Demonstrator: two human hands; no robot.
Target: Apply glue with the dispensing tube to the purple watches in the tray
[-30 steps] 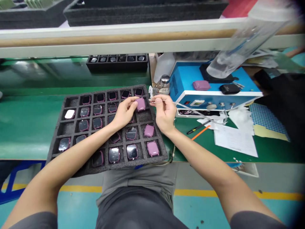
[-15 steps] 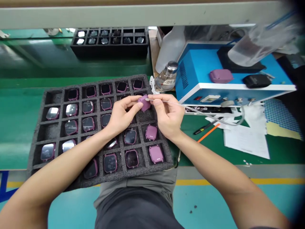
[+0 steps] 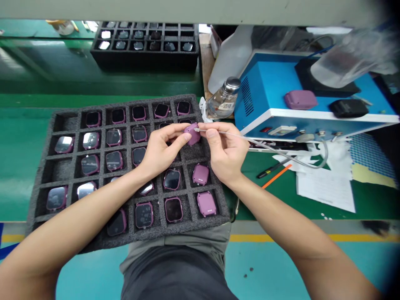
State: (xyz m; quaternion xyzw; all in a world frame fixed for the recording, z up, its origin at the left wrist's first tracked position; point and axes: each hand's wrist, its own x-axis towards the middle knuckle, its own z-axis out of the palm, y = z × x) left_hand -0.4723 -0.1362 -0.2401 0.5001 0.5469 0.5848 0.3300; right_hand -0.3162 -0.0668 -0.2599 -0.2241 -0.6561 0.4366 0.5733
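Between thumb and fingertips, my left hand (image 3: 164, 150) grips a small purple smartwatch case (image 3: 191, 135) above the tray's right column. My right hand (image 3: 227, 154) pinches a thin pale tube (image 3: 239, 136), its small tip against the case's surface. From there the tube curves right toward the front of the blue box (image 3: 256, 89). Under both hands lies a dark grey foam tray (image 3: 62, 171) with purple watches in its compartments, most with dark screens up. Two watches at the right, including this purple one (image 3: 206, 203), lie back side up. My left forearm covers part of the tray.
Behind stands a black tray (image 3: 145, 61) of watch pieces. A glass bottle (image 3: 223, 100) and a white plastic bottle (image 3: 231, 58) are beside the box. On the box sit a purple case (image 3: 300, 100) and a black one (image 3: 348, 108). Right lie a pen (image 3: 271, 168) and papers (image 3: 325, 191).
The view has shifted slightly. Both hands still hold the watch case and tube near each other, with little visible difference in grip.
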